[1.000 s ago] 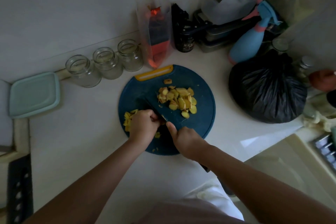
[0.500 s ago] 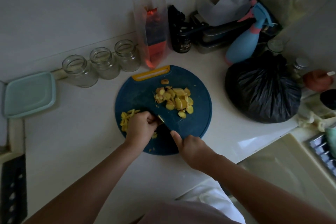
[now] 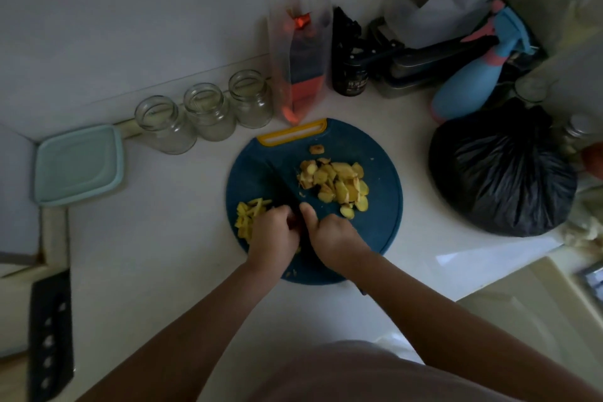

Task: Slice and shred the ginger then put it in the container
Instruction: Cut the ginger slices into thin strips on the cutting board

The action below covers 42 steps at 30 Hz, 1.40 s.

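Board: knife in right hand points away-left.

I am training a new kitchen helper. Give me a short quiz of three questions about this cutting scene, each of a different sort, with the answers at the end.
1. True or false: the shredded ginger lies on the cutting board, to the left of the left hand.
2. How many glass jars stand in a row along the wall? A. two B. three C. five
3. Fill the gap: the right hand grips the ____, next to the pile of ginger slices.

Key: 1 true; 2 B; 3 knife.
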Tool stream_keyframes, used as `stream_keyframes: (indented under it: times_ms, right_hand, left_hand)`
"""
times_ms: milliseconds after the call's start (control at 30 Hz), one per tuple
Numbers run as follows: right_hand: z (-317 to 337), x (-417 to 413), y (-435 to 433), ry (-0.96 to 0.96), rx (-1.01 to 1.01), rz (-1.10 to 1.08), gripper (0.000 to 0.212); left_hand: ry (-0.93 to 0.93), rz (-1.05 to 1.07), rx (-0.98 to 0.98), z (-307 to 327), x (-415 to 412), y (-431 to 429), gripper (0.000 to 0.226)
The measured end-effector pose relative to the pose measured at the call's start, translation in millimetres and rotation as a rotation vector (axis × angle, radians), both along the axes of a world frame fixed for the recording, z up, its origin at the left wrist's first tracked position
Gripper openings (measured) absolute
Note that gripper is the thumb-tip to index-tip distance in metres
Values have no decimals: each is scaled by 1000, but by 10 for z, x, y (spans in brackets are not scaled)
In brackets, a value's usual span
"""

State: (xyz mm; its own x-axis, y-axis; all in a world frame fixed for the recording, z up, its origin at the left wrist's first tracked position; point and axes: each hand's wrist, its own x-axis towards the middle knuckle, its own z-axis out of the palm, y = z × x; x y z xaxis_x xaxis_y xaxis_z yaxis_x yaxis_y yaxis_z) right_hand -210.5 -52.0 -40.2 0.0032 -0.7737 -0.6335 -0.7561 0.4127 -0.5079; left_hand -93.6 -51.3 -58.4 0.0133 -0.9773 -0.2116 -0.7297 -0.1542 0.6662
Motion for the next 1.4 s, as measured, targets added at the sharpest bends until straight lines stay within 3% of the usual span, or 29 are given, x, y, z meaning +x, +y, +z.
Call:
stream_keyframes:
  times_ms: [67, 200, 400, 600, 767, 900, 1033, 1233, 1400]
  right_hand:
    - [-2, -99, -71, -51, 61, -58, 59]
    - [18, -167, -48, -64, 77, -163, 70]
    - [131, -367, 214, -2, -2, -20, 59]
    - [76, -534, 450, 40, -78, 42, 66]
    - [40, -485, 571, 58, -81, 34, 54]
    - [81, -462, 574, -7, -115, 35, 38]
    - [53, -577, 554, 69, -92, 32, 64]
    - [85, -705, 632, 3, -66, -54, 78]
    - [146, -660, 617, -11, -111, -26, 68]
  left_hand:
    - [61, 14, -1, -24, 1, 2, 17]
    - [83, 51, 7, -22, -5, 10, 9]
    - [143, 112, 63, -21, -14, -39, 15]
    - [69, 96, 47, 7, -31, -33, 15]
    - [8, 125, 10, 14, -101, -12, 10]
    - [86, 174, -23, -4, -153, 15, 7]
    - [122, 175, -35, 2, -153, 10, 11]
    - [223, 213, 12, 10, -134, -5, 17]
    - [322, 285, 142, 28, -80, -51, 18]
